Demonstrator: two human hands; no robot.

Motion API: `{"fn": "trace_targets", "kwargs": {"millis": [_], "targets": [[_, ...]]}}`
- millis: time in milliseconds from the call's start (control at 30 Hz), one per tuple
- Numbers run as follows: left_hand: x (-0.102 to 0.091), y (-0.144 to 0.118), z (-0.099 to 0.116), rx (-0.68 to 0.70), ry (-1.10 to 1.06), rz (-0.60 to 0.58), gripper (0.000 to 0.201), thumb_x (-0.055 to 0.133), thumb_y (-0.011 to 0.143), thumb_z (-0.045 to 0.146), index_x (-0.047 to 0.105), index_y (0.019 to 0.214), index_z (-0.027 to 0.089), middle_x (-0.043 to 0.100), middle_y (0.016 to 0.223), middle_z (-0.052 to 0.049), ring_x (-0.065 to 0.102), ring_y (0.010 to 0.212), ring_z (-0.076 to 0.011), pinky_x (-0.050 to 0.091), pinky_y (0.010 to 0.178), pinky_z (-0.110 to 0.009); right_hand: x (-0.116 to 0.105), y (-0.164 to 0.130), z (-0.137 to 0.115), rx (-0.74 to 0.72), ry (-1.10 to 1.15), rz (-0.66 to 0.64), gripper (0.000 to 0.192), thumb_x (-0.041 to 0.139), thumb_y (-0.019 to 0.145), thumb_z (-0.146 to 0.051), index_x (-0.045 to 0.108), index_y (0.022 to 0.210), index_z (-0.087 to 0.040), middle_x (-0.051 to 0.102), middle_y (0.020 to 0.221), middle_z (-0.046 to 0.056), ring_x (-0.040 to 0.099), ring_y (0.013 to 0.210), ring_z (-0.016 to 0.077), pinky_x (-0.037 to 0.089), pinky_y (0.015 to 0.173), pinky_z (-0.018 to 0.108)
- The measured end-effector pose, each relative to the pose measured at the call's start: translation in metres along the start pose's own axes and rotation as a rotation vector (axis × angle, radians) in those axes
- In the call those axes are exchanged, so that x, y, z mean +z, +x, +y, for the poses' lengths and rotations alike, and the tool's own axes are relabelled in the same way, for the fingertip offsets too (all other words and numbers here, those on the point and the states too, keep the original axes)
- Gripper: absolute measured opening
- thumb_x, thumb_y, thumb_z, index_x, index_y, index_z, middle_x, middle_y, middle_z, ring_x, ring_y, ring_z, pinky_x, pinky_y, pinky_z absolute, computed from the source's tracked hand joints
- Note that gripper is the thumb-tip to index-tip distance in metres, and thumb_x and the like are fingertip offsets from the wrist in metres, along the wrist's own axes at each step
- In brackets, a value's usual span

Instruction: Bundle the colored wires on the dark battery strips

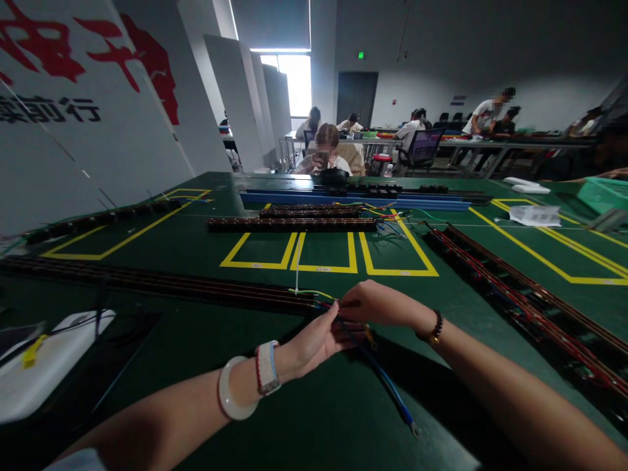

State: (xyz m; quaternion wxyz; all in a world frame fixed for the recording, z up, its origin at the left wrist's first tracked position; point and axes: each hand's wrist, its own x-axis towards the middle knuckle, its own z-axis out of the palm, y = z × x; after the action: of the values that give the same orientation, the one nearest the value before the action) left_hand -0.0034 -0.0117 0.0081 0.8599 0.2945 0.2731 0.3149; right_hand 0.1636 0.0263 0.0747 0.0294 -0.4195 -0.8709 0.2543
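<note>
A long black strip [161,282] with copper-coloured lines lies across the table, and thin wires leave its right end. My left hand [316,340] closes around these wires, thumb on top and fingers beneath. Fingers bent, my right hand [380,304] pinches at the same bundle, touching the left thumb; its fingertips are partly hidden. From under the hands a blue wire [385,378] runs towards me, ending in a ring terminal [415,429]. A yellow-green wire [314,292] curves above the strip's end. Beside it a white cable tie [297,268] sticks up.
More wired black strips lie ahead [294,225] and at right [530,307]. Yellow tape frames [324,269] mark the green table [304,425]. A white case [53,366] is at left, a green basket [606,196] far right. Several people sit or stand beyond.
</note>
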Motion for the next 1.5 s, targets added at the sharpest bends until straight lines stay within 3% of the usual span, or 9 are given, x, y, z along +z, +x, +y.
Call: {"fn": "trace_targets", "kwargs": {"millis": [133, 267, 400, 500, 667, 800, 967, 1233, 1500], "targets": [[-0.007, 0.002, -0.002, 0.004, -0.018, 0.035, 0.032, 0.042, 0.093, 0.038, 0.058, 0.107, 0.014, 0.065, 0.107, -0.012, 0.061, 0.1, -0.02, 0.038, 0.1, -0.043, 0.008, -0.003, -0.013, 0.027, -0.208, 0.044, 0.025, 0.047, 0.09, -0.025, 0.066, 0.079, -0.014, 0.064, 0.069, 0.004, 0.047, 0.054, 0.008, 0.032, 0.051, 0.02], [-0.003, 0.002, 0.001, 0.0, -0.071, 0.069, 0.022, 0.05, 0.091, 0.035, 0.06, 0.093, 0.016, 0.067, 0.098, -0.009, 0.062, 0.097, -0.0184, 0.042, 0.096, -0.038, 0.026, -0.006, -0.028, 0.01, -0.514, 0.074, 0.02, 0.047, 0.086, -0.011, 0.067, 0.09, -0.011, 0.067, 0.084, 0.012, 0.062, 0.07, 0.0181, 0.044, 0.061, 0.026], [0.0, 0.001, 0.002, -0.013, -0.084, 0.114, 0.019, 0.055, 0.087, 0.034, 0.059, 0.083, 0.016, 0.069, 0.089, -0.006, 0.064, 0.093, -0.0172, 0.046, 0.09, -0.033, 0.046, -0.008, -0.045, 0.07, -0.594, 0.104, 0.028, 0.044, 0.086, -0.006, 0.062, 0.108, -0.005, 0.065, 0.094, 0.02, 0.064, 0.08, 0.0246, 0.05, 0.067, 0.032], [-0.004, 0.003, 0.0, 0.007, -0.078, 0.119, 0.016, 0.055, 0.087, 0.031, 0.059, 0.083, 0.015, 0.069, 0.088, -0.006, 0.065, 0.089, -0.0164, 0.048, 0.087, -0.031, 0.047, -0.009, -0.05, 0.07, -0.62, 0.087, 0.03, 0.045, 0.086, -0.007, 0.06, 0.112, -0.003, 0.064, 0.098, 0.021, 0.063, 0.083, 0.0252, 0.05, 0.068, 0.033], [-0.006, 0.004, 0.0, -0.008, -0.065, 0.074, 0.019, 0.05, 0.09, 0.029, 0.061, 0.088, 0.014, 0.07, 0.089, -0.009, 0.066, 0.086, -0.0185, 0.046, 0.09, -0.037, 0.011, -0.017, -0.036, -0.009, -0.459, 0.026, 0.02, 0.048, 0.089, -0.019, 0.067, 0.088, -0.014, 0.067, 0.084, 0.01, 0.061, 0.069, 0.0167, 0.041, 0.057, 0.024], [-0.001, 0.002, 0.003, -0.016, -0.073, 0.041, 0.023, 0.046, 0.092, 0.027, 0.062, 0.095, 0.011, 0.069, 0.093, -0.012, 0.066, 0.091, -0.0193, 0.044, 0.093, -0.038, -0.011, -0.021, -0.022, 0.11, -0.304, 0.091, 0.032, 0.048, 0.091, -0.037, 0.066, 0.075, -0.016, 0.063, 0.066, 0.005, 0.049, 0.052, 0.0106, 0.029, 0.046, 0.023], [0.001, 0.001, 0.003, -0.016, -0.084, 0.154, 0.021, 0.044, 0.093, 0.026, 0.059, 0.085, 0.014, 0.068, 0.084, -0.008, 0.065, 0.082, -0.0157, 0.047, 0.088, -0.035, -0.005, -0.017, -0.018, 0.108, -0.204, -0.084, 0.036, 0.047, 0.088, -0.036, 0.064, 0.063, -0.016, 0.055, 0.053, 0.001, 0.037, 0.042, 0.0069, 0.022, 0.04, 0.022], [0.004, -0.002, 0.002, 0.03, 0.046, 0.067, 0.012, 0.049, 0.091, 0.02, 0.058, 0.092, 0.012, 0.066, 0.096, -0.01, 0.063, 0.094, -0.0189, 0.045, 0.092, -0.039, 0.004, -0.008, -0.001, 0.169, 0.397, -0.418, 0.035, 0.041, 0.091, -0.037, 0.057, 0.073, -0.013, 0.062, 0.066, 0.002, 0.057, 0.047, 0.0097, 0.043, 0.044, 0.019], [0.006, 0.0, 0.002, 0.03, 0.089, 0.069, 0.013, 0.048, 0.091, 0.023, 0.053, 0.092, 0.011, 0.063, 0.103, -0.015, 0.062, 0.098, -0.0218, 0.044, 0.094, -0.044, 0.006, 0.001, 0.023, 0.124, 0.599, -0.484, 0.046, 0.048, 0.087, -0.055, 0.055, 0.071, -0.012, 0.058, 0.057, 0.0, 0.058, 0.047, 0.0101, 0.047, 0.047, 0.019]]}}
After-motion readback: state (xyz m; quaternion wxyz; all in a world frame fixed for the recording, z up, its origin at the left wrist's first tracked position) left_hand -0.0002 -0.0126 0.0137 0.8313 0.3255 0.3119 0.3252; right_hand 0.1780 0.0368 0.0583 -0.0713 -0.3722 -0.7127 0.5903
